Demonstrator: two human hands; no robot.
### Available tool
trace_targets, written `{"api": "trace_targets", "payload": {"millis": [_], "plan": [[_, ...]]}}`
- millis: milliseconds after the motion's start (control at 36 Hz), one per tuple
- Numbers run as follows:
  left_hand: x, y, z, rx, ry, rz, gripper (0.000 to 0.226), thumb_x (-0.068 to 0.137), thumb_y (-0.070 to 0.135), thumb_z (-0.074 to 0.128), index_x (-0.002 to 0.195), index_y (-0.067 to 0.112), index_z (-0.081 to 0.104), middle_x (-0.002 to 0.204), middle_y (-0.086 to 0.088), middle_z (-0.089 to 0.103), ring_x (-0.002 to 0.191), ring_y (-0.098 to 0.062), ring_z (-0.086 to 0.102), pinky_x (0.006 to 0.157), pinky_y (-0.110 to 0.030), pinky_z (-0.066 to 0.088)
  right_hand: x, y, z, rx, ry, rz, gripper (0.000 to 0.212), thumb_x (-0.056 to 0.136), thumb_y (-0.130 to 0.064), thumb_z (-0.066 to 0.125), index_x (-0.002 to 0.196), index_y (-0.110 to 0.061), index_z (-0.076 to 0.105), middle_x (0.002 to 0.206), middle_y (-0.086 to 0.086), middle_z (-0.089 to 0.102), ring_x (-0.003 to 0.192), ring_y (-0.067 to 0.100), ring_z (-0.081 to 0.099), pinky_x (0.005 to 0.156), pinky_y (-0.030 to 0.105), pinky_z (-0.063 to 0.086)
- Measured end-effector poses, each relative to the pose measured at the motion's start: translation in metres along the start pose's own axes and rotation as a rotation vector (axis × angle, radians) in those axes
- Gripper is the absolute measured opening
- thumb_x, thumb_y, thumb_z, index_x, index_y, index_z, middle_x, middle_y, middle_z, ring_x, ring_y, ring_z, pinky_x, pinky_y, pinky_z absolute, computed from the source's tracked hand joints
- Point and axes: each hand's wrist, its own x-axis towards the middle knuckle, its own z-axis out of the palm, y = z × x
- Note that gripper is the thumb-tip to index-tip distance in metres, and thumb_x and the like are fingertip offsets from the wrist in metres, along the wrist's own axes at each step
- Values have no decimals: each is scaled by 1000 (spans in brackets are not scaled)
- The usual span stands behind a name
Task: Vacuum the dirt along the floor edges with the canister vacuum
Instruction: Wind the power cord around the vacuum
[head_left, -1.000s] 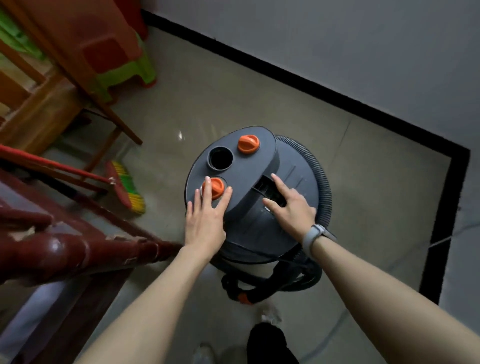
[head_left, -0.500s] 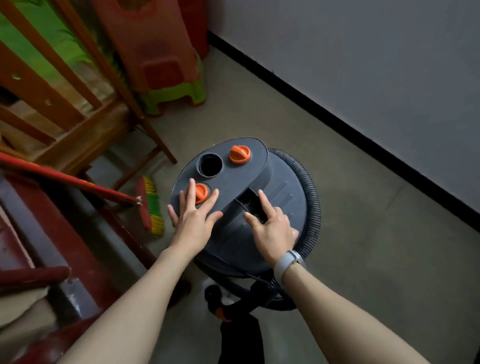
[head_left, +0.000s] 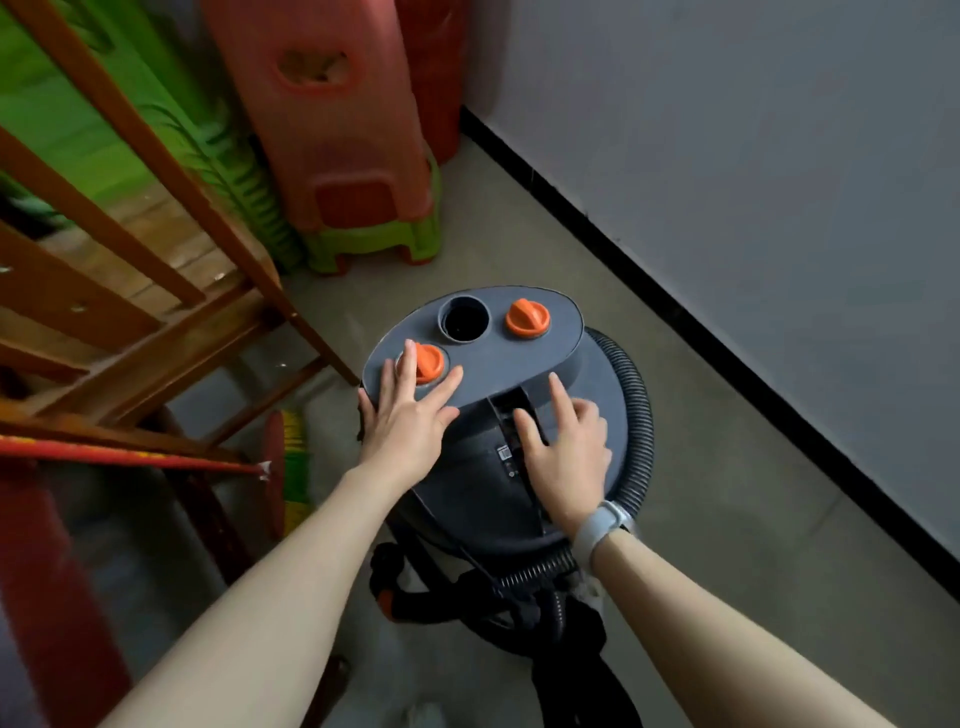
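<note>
A dark grey canister vacuum (head_left: 498, 358) stands on the floor in front of me, with two orange knobs and an open round port on its top. My left hand (head_left: 410, 415) lies flat on the lid's left side, fingers straight, touching the near orange knob (head_left: 430, 361). Over the handle recess rests my right hand (head_left: 569, 447), its fingers spread on the lid. A black ribbed hose (head_left: 636, 410) curls round the canister's right side and bunches on the floor below it.
A grey wall with a black skirting strip (head_left: 649, 291) runs along the right. Stacked red and green plastic stools (head_left: 353, 171) stand ahead. A wooden frame (head_left: 171, 291) and a broom with coloured bristles (head_left: 293, 457) crowd the left. Bare beige floor lies to the right.
The view has swung left and forward, bringing the stools and wooden frame closer. Both hands stay flat on the vacuum lid, and the canister has shifted toward the stools.
</note>
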Motion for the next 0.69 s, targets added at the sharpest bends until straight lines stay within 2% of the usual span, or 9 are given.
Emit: {"api": "trace_targets", "payload": {"millis": [83, 111, 167, 194, 250, 333, 417, 694], "plan": [[25, 6, -13, 16, -12, -10, 51, 103, 35, 36, 148, 46, 15, 158, 1, -25, 146, -26, -20, 116, -54, -8, 56, 0, -18, -275, 48, -298, 59, 94, -48, 49, 149, -30, 35, 149, 12, 35, 140, 34, 29, 106, 56, 33], [33, 7, -16, 19, -7, -15, 51, 103, 36, 35, 148, 47, 15, 157, 2, -26, 146, -25, -20, 116, -53, -7, 76, -3, -22, -365, -30, -366, 62, 93, -55, 41, 150, -34, 31, 157, 11, 25, 145, 34, 19, 110, 60, 26], [50, 7, -23, 35, 3, -31, 51, 103, 37, 33, 148, 48, 12, 157, 1, -27, 146, -24, -21, 116, -51, -8, 111, -8, -27, -499, -237, -445, 74, 84, -71, 12, 152, -43, 15, 163, 3, -2, 149, 29, -7, 116, 60, 5], [58, 6, -25, 40, 8, -43, 51, 103, 37, 32, 148, 49, 10, 158, 0, -26, 145, -23, -21, 117, -50, -8, 127, -11, -29, -525, -299, -475, 81, 76, -74, 0, 151, -46, 10, 163, 0, -9, 149, 28, -15, 116, 58, 0], [73, 4, -29, 55, 28, -72, 52, 103, 38, 30, 148, 49, 7, 158, -2, -23, 145, -24, -22, 118, -49, -5, 149, -19, -27, -516, -332, -512, 85, 71, -75, -6, 151, -47, 9, 162, 0, -14, 147, 28, -21, 116, 57, -4], [97, 3, -39, 42, 69, -123, 52, 104, 35, 30, 148, 48, 6, 159, -4, -21, 145, -25, -21, 119, -48, -1, 174, -40, -21, -488, -364, -524, 72, 84, -73, 8, 151, -46, 11, 162, 1, -17, 146, 31, -23, 116, 56, -6], [123, 2, -57, 33, 81, -161, 52, 104, 33, 29, 149, 46, 8, 159, -5, -19, 146, -27, -19, 118, -47, -1, 203, -65, -18, -524, -377, -513, 58, 97, -60, 28, 151, -46, 12, 162, -1, -16, 147, 28, -21, 117, 55, -7], [207, -19, -109, -30, 116, -185, 51, 104, 32, 32, 149, 46, 14, 160, -5, -16, 146, -28, -17, 118, -50, 0, 285, -137, -3, -526, -358, -488, 54, 97, -53, 33, 149, -47, 19, 163, -2, -6, 149, 25, -14, 119, 51, -4]]}}
